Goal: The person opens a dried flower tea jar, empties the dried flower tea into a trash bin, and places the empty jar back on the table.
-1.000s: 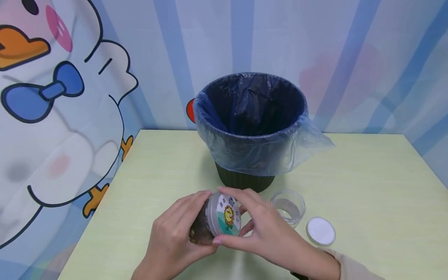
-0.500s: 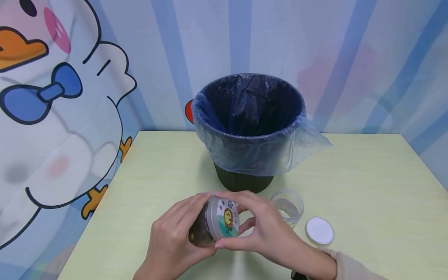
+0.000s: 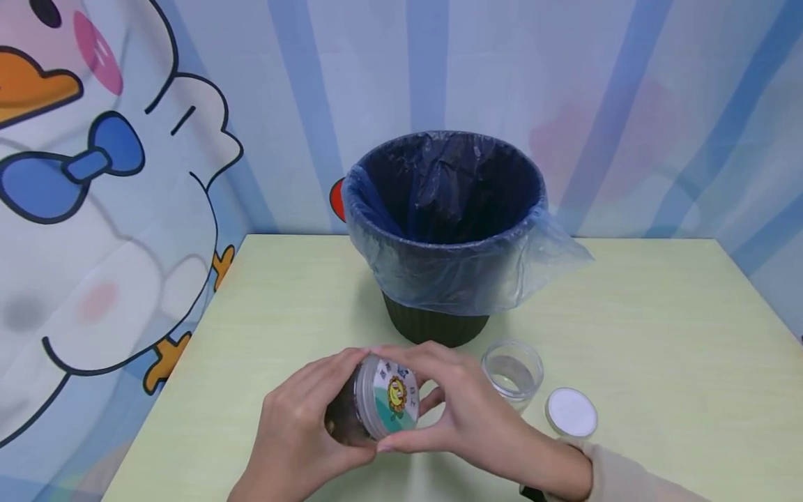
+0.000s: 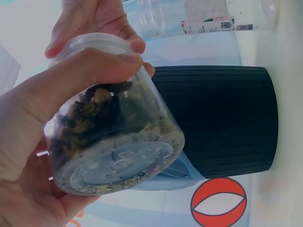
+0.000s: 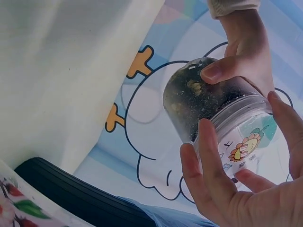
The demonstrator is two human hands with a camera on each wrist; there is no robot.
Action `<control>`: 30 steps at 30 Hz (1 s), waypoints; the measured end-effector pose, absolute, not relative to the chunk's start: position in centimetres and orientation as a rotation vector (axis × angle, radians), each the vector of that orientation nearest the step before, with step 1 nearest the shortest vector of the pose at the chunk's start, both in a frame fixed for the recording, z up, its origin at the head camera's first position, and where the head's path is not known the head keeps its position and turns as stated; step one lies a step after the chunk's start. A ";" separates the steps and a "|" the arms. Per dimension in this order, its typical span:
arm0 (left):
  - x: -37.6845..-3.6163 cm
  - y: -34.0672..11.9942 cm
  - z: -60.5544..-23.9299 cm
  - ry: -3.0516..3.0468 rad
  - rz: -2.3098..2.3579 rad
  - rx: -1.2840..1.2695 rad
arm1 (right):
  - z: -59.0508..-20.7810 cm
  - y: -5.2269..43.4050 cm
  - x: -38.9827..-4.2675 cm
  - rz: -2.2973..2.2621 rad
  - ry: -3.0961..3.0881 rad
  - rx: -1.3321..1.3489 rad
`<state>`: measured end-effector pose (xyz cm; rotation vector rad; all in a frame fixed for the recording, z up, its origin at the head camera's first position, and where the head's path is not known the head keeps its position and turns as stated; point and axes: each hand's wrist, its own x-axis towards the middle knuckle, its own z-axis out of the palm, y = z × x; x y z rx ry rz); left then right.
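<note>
L hand grasps the jar from its 9 o'clock side, fingers over top, thumb underneath. R hand at jar's 3 o'clock grips the printed lid by the rim, thumb at approx 7 o'clock of lid, fingertips up near 12. Jar is held between both hands, off the table, tilted on its side w/ lid end toward 3 o'clock; lid is on. Lid print = sunflower w/ face, green patch, some characters. Jar is clear plastic or glass (can't tell), part-filled w/ dark + tan dried bits; L wrist view shows its base facing cam.

Beige sleeve on R arm, approx 4 o'clock of frame.

Outward from jar, head view: dark ribbed bin at 1 o'clock, upright, lined w/ blue bag folded over rim, loose corner toward 3 o'clock. Clear open container at approx 3 o'clock, near R wrist. White lid flat on table just past it, also approx 3.

Pale yellow-green table under all. Backdrop at 12 o'clock, blue stripes; cartoon duck at 10.
</note>
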<state>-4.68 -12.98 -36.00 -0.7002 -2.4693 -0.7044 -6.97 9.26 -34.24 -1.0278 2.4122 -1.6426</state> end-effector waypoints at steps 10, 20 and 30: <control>-5.0 -13.2 -36.3 -2.534 -0.716 -0.678 | -34.8 9.2 -7.4 -1.597 2.410 -1.088; -5.0 -13.1 -36.6 -2.575 -0.718 -0.630 | -34.8 9.3 -7.2 -1.456 2.487 -1.022; -4.7 -12.8 -37.0 -2.602 -0.689 -0.595 | -34.7 9.5 -6.8 -1.259 2.462 -0.927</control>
